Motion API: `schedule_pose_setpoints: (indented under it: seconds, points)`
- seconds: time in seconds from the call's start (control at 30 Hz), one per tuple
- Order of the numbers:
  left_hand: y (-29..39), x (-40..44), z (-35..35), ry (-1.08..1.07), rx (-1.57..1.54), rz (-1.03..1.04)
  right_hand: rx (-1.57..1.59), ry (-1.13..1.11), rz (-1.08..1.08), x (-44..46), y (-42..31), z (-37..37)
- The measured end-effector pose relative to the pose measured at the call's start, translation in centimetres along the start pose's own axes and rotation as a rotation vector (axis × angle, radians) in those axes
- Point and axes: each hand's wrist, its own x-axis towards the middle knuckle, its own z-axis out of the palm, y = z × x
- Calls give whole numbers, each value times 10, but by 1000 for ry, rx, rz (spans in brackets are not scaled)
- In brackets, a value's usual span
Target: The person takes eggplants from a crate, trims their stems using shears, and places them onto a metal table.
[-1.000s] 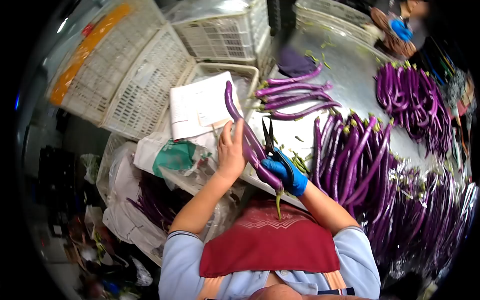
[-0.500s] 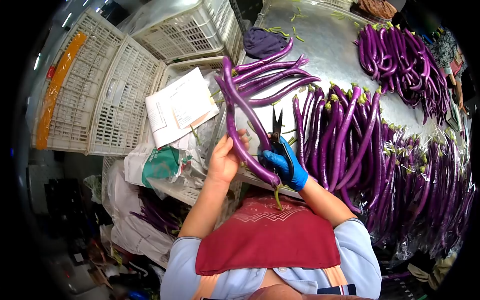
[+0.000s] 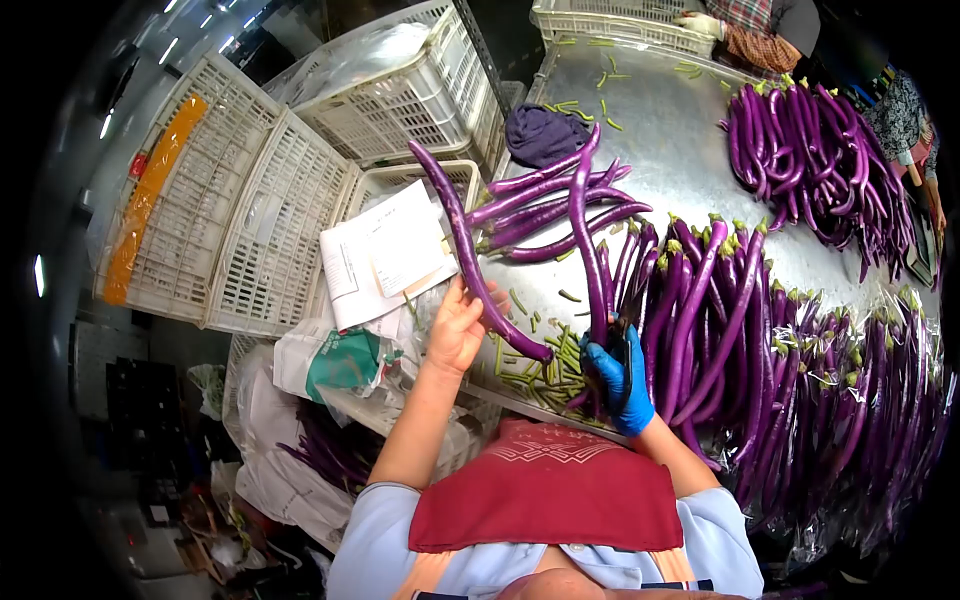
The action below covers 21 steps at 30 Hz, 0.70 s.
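Note:
My left hand [image 3: 457, 328], bare, is closed around a long purple eggplant [image 3: 462, 240], whose stem end points toward the table's front edge. In a blue glove, my right hand [image 3: 622, 385] grips black scissors [image 3: 628, 312] together with a second long eggplant [image 3: 581, 225] that points away from me. The scissor blades are hard to make out against the purple behind them. Below the eggplants, many cut green stem pieces [image 3: 525, 378] lie on the metal table [image 3: 655, 120]. Beyond my hands rest several loose eggplants [image 3: 540, 205], and to the right is a row of eggplants [image 3: 690, 300].
Bagged eggplants [image 3: 860, 390] lie at the right, with another pile [image 3: 800, 150] farther back. White crates [image 3: 390, 100] and papers [image 3: 385, 250] stand at left. A dark purple cloth [image 3: 545, 135] sits near the back. Another person's gloved hand [image 3: 700, 24] touches a far crate.
My hands have moved apart, the right one shifting right with the scissors and its eggplant. The long green stem on the left hand's eggplant no longer shows. The view has tilted up slightly.

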Motion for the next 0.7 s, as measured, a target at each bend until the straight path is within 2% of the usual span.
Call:
schedule_pose_setpoints:
  seconds: [0.2,0.3,0.37,0.4,0.53,0.63,0.7]
  points:
    - [8,25,15,61,255,-37,46,23,39,1,-7,-14]
    - [31,70,32,-20,745,230,177,83,92,2,-17,-17]
    - [24,119,3,-43,1178,377,146,102,18,2,-23,-14]
    - [19,132,12,-61,976,246,145,101,-5,2,-26,-13]
    - [-7,173,16,-32,1014,99,130,102,-16,1,-31,-16]
    - [-14,184,21,-29,995,24,109,117,7,-2,-26,-22]
    - [-15,187,16,-49,994,113,96,109,27,0,-20,-25]
